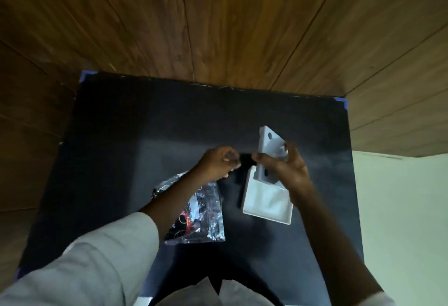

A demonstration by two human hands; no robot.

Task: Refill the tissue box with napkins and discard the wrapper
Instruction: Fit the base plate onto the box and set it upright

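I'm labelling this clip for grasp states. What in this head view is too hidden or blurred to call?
- Left hand: fingers motion-blurred; whether it pinches anything cannot be told.
- Napkin packet: its left part lies under the left forearm; the print is glare-blurred.
- White tray: the right hand and held white lid cover its far end.
- Black table: near edge cut off by the frame.

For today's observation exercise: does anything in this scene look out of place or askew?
The white lid is off its tray, held tilted by the right hand. The crinkled wrapper lies loose on the black table.
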